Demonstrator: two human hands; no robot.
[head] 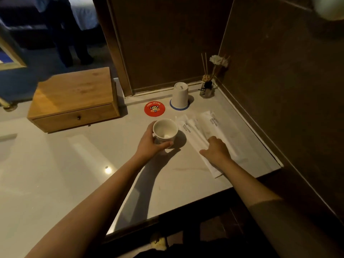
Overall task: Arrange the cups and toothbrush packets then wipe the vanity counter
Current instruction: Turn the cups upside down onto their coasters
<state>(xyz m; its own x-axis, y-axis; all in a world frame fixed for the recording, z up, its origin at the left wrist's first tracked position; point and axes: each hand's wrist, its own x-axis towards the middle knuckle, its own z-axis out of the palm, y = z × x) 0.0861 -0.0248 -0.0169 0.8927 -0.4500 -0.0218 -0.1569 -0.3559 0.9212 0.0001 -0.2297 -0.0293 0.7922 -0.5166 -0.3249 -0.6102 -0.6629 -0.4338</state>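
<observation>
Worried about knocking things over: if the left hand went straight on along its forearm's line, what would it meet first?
Likely the toothbrush packets: the left hand points up and right, so the cup in its grip would touch their far ends first.

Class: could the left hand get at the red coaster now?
Probably yes: the left hand lies just short of the red coaster, only bare counter between, though it grips the upright cup.

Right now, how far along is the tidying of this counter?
Done: the inverted cup sits on the blue coaster. In hand: the left hand grips the second cup, upright, near the bare red coaster; the right hand rests on the toothbrush packets. Left: placing that cup, squaring the packets, wiping the counter; no cloth is in view.
</observation>
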